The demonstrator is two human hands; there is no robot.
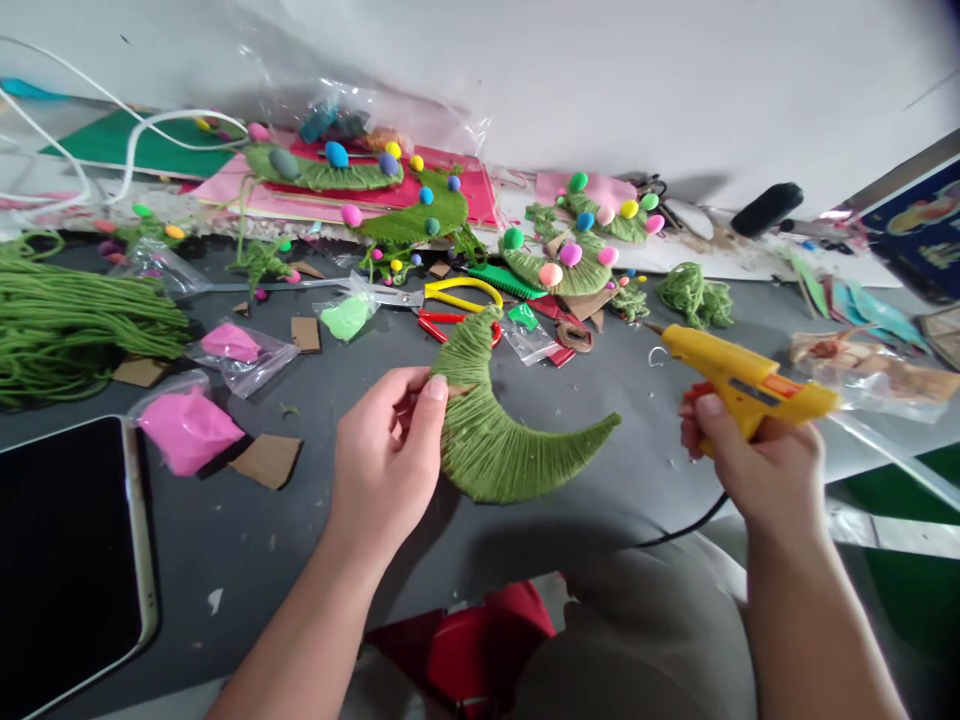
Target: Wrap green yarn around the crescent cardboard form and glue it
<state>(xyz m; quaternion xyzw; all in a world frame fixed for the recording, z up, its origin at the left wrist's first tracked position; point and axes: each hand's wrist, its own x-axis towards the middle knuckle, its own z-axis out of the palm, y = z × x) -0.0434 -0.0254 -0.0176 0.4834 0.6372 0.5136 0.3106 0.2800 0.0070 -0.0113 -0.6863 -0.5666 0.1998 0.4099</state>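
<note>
Left hand (390,450): closed in a pinch, thumb foremost, on the upper arm of a crescent (517,455). Crescent: green, yarn-wrapped, held over the grey table (247,570), one tip up, the other pointing right. Handling, as judged: light, stiff within, soft and unslippery outside; the thin tips seemed likeliest to bend, the broad curve the better hold. Right hand (765,460): wrapped round a yellow glue gun (750,378), nozzle leftward, apart from the crescent. Beyond the crescent lay scissors (411,298) and a green comb (506,281). To the left: cardboard (268,461), a pink bag (187,428), green yarn (82,315), a phone (67,565). Farther back: a ball-trimmed crescent (551,272), among others.
</note>
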